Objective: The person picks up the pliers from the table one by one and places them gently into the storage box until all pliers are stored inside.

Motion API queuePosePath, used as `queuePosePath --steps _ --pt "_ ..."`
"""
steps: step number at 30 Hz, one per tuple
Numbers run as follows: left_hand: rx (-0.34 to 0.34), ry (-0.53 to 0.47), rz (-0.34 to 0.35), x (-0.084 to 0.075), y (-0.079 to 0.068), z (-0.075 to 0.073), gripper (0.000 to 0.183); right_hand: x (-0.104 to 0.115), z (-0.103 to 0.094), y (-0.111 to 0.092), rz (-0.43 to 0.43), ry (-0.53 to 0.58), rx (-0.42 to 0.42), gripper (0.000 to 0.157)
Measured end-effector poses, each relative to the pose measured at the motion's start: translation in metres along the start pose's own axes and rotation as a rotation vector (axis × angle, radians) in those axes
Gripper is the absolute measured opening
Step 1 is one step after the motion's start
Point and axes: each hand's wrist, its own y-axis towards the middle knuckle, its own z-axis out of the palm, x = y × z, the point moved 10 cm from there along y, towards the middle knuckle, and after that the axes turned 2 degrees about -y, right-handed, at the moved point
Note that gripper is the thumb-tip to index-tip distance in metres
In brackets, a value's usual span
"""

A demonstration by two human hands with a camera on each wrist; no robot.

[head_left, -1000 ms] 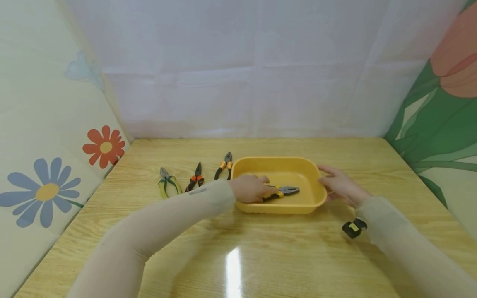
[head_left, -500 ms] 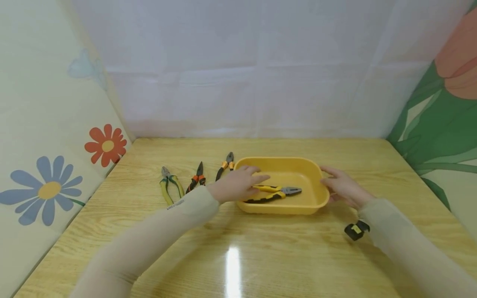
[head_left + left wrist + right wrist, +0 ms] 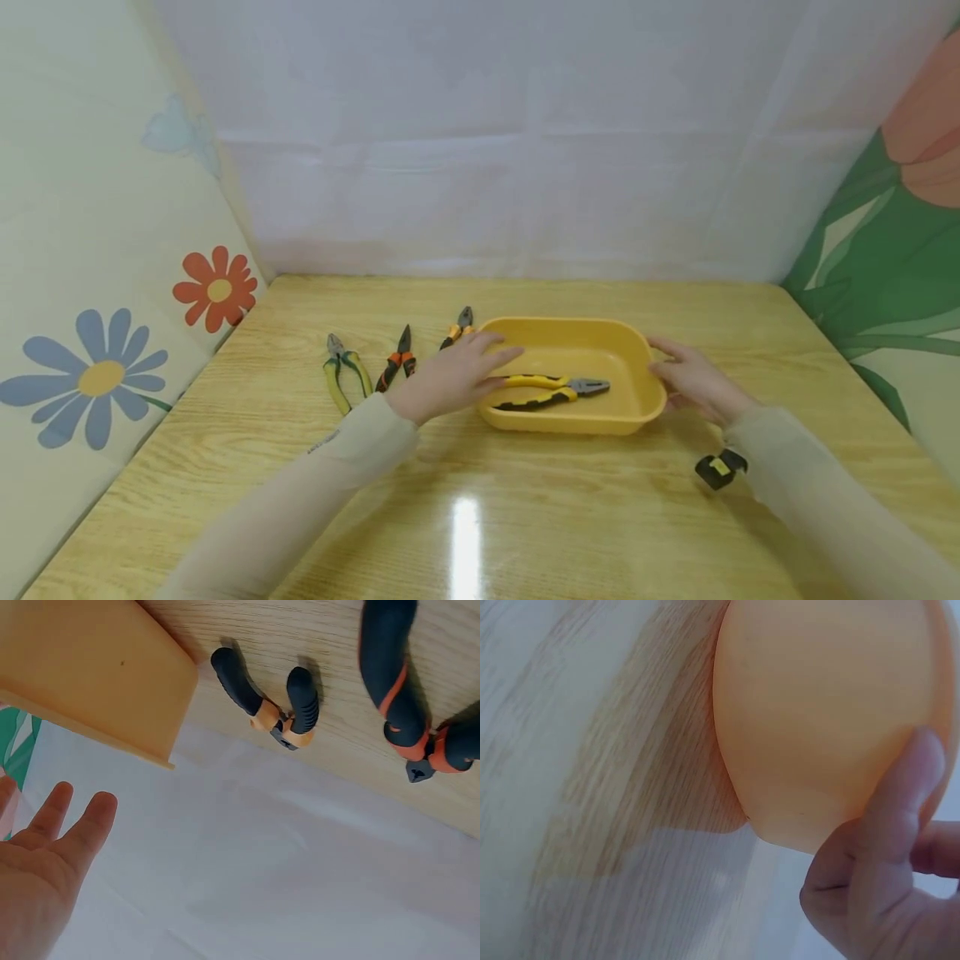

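Note:
A yellow plastic basin [image 3: 570,423] stands on the table, holding a pair of combination pliers [image 3: 555,392] with yellow-and-black handles. My left hand [image 3: 450,375] is over the basin's left rim with spread, straight fingers and nothing in them. In the left wrist view its fingers [image 3: 86,825] show apart from the basin wall [image 3: 97,667]. My right hand [image 3: 697,379] holds the basin's right end by the rim. Its thumb lies along the outer wall [image 3: 817,697] in the right wrist view. The tips of the pliers' handles are partly hidden by the left hand.
Left of the basin lie green-and-yellow pliers [image 3: 333,367], red-and-black long-nose pliers [image 3: 405,346] and orange-and-black pliers [image 3: 466,317], partly covered by the left hand. A white cloth [image 3: 487,167] hangs at the table's back edge. Flower-patterned panels flank both sides.
The left hand has let go of the yellow-and-black pliers inside the basin and drawn back left to the rim. The right hand stays at the basin's right end.

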Motion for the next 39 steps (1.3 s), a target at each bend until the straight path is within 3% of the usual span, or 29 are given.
queuePosePath --steps 9,16,23,30,39 --pt "-0.109 0.048 -0.030 0.008 -0.022 -0.009 0.051 0.002 0.002 -0.003 -0.011 -0.003 0.009 0.061" --pt "-0.133 0.051 -0.082 0.014 -0.032 -0.014 0.054 0.001 0.001 -0.003 -0.003 0.004 0.011 0.061" --pt "-0.248 0.077 -0.087 0.019 -0.049 -0.026 0.052 0.002 0.002 -0.004 -0.008 0.003 0.011 0.061" --pt "-0.268 0.060 -0.106 0.028 -0.065 -0.027 0.053 0.002 0.003 -0.004 -0.003 0.002 0.008 0.061" --pt "-0.277 0.062 -0.186 0.037 -0.079 -0.029 0.054 0.002 0.003 -0.004 -0.013 -0.005 0.001 0.061"
